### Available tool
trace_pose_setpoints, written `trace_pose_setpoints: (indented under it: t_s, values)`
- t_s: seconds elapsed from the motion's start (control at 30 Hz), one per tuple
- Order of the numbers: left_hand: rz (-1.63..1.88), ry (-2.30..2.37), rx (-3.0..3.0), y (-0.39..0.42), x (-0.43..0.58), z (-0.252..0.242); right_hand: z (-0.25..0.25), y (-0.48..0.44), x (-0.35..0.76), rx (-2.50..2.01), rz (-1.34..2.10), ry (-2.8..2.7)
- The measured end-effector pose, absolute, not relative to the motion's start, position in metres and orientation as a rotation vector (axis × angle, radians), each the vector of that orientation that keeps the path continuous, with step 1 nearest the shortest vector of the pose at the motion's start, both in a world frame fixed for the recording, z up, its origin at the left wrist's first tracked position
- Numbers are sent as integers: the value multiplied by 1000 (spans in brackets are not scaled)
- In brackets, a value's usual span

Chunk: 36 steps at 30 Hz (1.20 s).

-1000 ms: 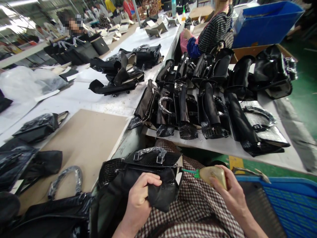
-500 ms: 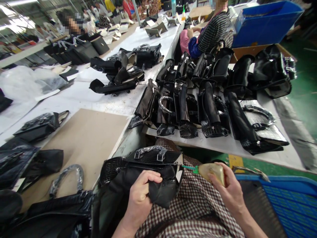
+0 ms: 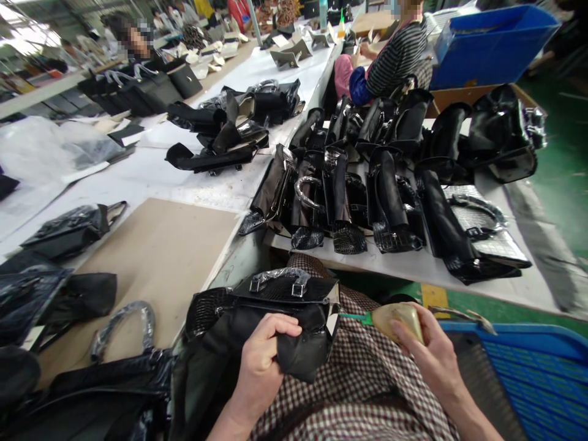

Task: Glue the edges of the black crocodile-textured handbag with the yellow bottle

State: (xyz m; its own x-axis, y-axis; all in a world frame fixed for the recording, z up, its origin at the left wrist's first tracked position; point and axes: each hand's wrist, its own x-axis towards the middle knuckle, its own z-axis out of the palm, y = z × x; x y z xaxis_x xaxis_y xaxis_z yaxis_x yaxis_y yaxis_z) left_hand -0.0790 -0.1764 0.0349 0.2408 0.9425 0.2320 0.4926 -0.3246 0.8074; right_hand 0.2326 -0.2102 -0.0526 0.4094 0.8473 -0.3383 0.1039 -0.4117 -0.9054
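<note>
Head view, looking down at the lap: a black handbag [image 3: 271,318] lies across the person's checked trousers [image 3: 367,380], its buckled flap up and its open end turned toward the right. The left hand [image 3: 260,367] is clenched on a fold of the bag's soft black lining, the fingers [image 3: 280,326] curled over the top of it and the thumb tucked under. The right hand [image 3: 425,352] is wrapped around a small yellowish squeeze bottle [image 3: 399,320] with a green nozzle [image 3: 356,316], and the nozzle tip sits just beside the white edge at the bag's open corner.

Beyond the knees, a bench [image 3: 413,266] carries a row of black bags [image 3: 349,196] standing on edge, some with wrapped handles. To the left lies a brown board [image 3: 169,251] with more black bags and a loose handle [image 3: 122,324] near it. A blue crate [image 3: 537,373] sits at the right, touching the right forearm. Farther off, a person in a striped top [image 3: 395,58] works at the bench.

Risk, as I judge it: the bottle is gripped firmly with the nozzle so close to the glossy surface that a hard squeeze could put too much on and smear the lining or drip on the trousers. The left grip holds only a fold, so the bag could slide off the lap and pull the corner away from the nozzle.
</note>
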Motion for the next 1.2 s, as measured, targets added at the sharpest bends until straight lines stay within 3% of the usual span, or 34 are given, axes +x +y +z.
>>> trace_pose_setpoints:
  t_s: [0.63, 1.2]
  values:
    - [967, 1311, 1930, -180, -79, 33, -18, -222, 219, -1566, 1426, -636]
    - [953, 1307, 1930, -181, -78, 31, -44, -215, 230, -1836, 1075, -788]
